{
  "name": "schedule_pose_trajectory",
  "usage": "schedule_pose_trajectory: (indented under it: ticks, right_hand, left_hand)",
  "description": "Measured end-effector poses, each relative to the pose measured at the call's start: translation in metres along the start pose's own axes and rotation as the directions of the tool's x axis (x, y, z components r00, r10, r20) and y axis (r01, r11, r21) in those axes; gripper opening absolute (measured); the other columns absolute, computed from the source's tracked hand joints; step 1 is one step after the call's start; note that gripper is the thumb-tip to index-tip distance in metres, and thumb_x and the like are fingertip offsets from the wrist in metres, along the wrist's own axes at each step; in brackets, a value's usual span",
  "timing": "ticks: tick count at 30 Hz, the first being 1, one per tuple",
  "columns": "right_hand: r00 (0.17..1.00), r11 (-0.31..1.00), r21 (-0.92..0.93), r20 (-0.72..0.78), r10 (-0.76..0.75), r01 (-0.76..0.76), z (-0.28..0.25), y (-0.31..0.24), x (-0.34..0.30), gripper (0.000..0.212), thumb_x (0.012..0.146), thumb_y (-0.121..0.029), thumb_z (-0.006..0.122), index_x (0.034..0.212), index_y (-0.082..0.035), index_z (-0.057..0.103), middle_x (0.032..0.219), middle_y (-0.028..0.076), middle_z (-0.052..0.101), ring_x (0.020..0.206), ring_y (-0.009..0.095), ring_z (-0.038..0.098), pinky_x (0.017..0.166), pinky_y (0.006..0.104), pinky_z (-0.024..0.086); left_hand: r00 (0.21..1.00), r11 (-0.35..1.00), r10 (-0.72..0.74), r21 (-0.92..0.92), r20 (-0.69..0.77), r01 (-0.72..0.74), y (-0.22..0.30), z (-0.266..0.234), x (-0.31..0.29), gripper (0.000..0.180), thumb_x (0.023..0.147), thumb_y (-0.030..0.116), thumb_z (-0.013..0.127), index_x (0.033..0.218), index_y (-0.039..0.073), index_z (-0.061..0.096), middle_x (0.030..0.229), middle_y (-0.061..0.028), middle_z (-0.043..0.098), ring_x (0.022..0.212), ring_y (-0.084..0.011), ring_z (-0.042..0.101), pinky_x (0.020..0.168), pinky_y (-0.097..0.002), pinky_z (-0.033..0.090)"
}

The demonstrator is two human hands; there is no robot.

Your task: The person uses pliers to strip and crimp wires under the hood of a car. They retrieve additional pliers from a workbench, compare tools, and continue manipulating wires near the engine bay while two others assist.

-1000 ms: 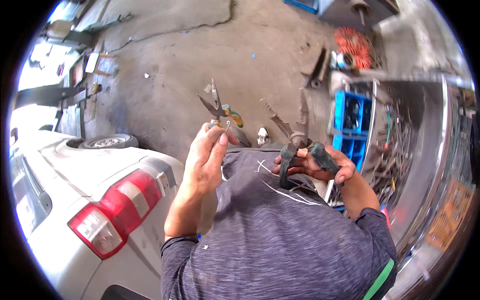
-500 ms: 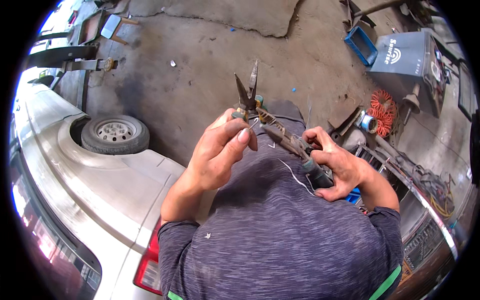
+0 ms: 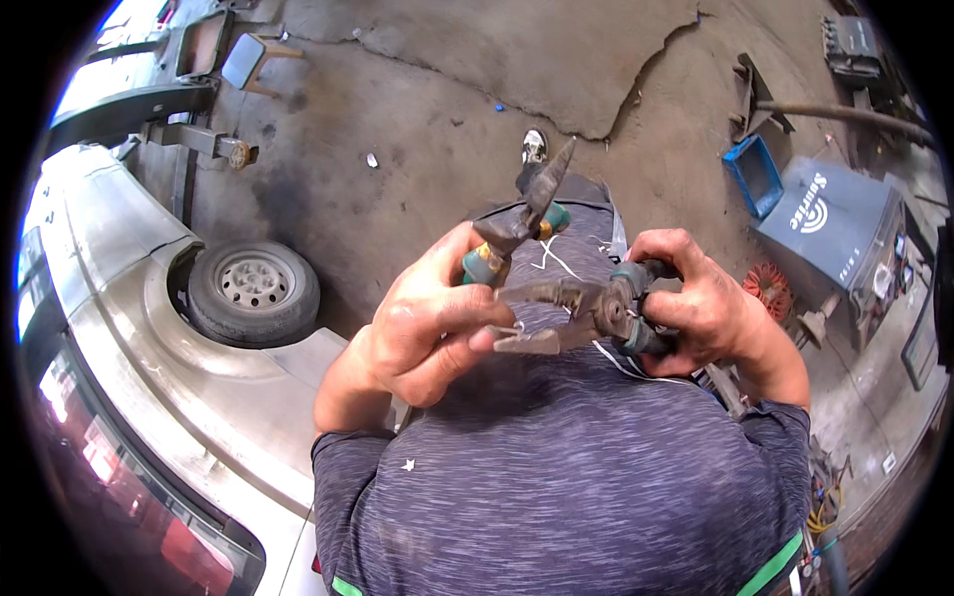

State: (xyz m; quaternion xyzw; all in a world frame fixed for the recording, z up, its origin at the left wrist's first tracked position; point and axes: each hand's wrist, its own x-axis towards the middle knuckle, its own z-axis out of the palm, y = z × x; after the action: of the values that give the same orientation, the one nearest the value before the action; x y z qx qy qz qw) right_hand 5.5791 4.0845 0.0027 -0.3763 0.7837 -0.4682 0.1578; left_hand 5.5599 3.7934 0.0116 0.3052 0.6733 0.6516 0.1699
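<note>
**Two pliers held in front of chest**

Left hand [image 3: 427,333] closed around green-handled pliers [image 3: 517,223], nose pointing up and away. Right hand [image 3: 696,313] gripping handles of rusty pliers [image 3: 566,313], jaws open, pointing left and touching left fingers. White wire [image 3: 556,260] between them. Beyond: silver car [image 3: 149,348] at left, wheel [image 3: 253,291], concrete floor [image 3: 417,129], blue crate [image 3: 755,174].

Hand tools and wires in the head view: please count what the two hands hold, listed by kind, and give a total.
Rusty metal pliers with green handles, in the left hand: 1
Rusty metal pliers with dark handles, open jaws, in the right hand: 1
Thin white wire at the jaws: 1 seen clearly
Total: 3
</note>
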Motion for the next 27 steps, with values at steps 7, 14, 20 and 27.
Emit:
schedule_pose_trajectory:
  ticks: [7,14,20,27]
  right_hand:
    - [0.99,0.987,0.101,0.044,-0.132,0.127,-0.075,0.053,0.067,0.035,0.05,-0.012,0.078,0.066,-0.002,0.049,0.109,0.022,0.052,0.088,0.034,0.058,0.072,0.0387,0.053]
    - [0.982,0.968,0.178,0.035,-0.185,0.176,-0.095,0.083,0.117,0.038,0.052,-0.016,0.08,0.061,-0.002,0.045,0.109,0.026,0.053,0.087,0.037,0.06,0.072,0.0419,0.052]
    - [0.981,0.965,0.2,0.059,-0.187,0.172,-0.101,0.088,0.148,0.038,0.053,-0.016,0.08,0.061,-0.003,0.045,0.11,0.027,0.052,0.088,0.037,0.058,0.073,0.0412,0.051]
    - [0.984,0.965,0.221,0.078,-0.162,0.141,-0.095,0.093,0.165,0.039,0.053,-0.02,0.08,0.062,-0.003,0.046,0.112,0.026,0.05,0.087,0.036,0.059,0.073,0.0411,0.05]
  left_hand:
    - [0.996,0.994,-0.069,-0.088,-0.05,0.065,-0.012,-0.053,0.072,0.019,0.079,0.019,0.06,0.08,0.0,0.061,0.082,-0.0155,0.048,0.076,-0.0299,0.046,0.066,-0.0387,0.039]
    - [0.994,0.984,-0.081,-0.163,-0.074,0.068,-0.029,-0.099,0.1,0.02,0.077,0.02,0.058,0.077,0.0,0.06,0.079,-0.0149,0.049,0.073,-0.0284,0.046,0.064,-0.0378,0.038]
    - [0.994,0.983,-0.077,-0.17,-0.071,0.064,-0.033,-0.132,0.108,0.024,0.079,0.024,0.057,0.075,0.001,0.062,0.076,-0.0136,0.049,0.072,-0.0266,0.046,0.063,-0.0378,0.038]
    - [0.987,0.981,-0.099,-0.177,-0.124,0.076,-0.034,-0.154,0.106,0.028,0.081,0.027,0.057,0.075,0.0,0.063,0.073,-0.0123,0.048,0.071,-0.0254,0.047,0.062,-0.0376,0.038]
